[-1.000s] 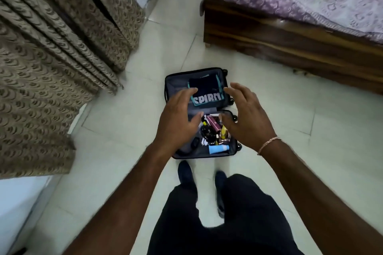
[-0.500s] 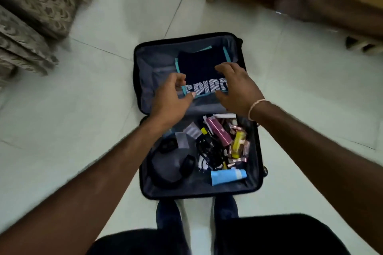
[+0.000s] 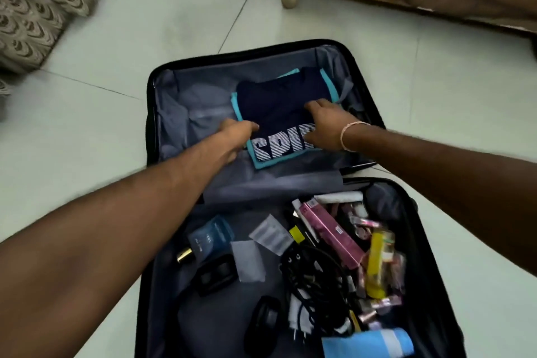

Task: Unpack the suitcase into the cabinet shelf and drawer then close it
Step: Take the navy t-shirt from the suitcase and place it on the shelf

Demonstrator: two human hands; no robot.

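A: Suitcase (image 3: 151,113) noted lying open flat on the tiled floor, both halves up. A folded navy shirt (image 3: 279,102) is seen in the far half, stacked on a turquoise garment (image 3: 263,164).

B: Step in hand?

A: Judged to be the first lift of clothing. The near half is crowded with small items: a pink box (image 3: 331,234), a black cable (image 3: 316,273), a blue tube (image 3: 374,343), a perfume bottle (image 3: 207,238).

B: Hands?

A: Left hand (image 3: 232,136) is placed at the stack's left edge, thumb on top, fingers hidden and seemingly tucked beneath. Right hand (image 3: 325,125) is laid on the shirt's right side, fingers bent onto the cloth. A firm grip cannot be confirmed for either; motion blur is noted. Both arms are stretched forward, wrists low, a band (image 3: 348,136) seen on the right wrist.

B: Next move?

A: Fingers would need to be slid fully under both edges so the stack is raised level and kept folded. The cabinet is not in view, so a turn will likely be required.
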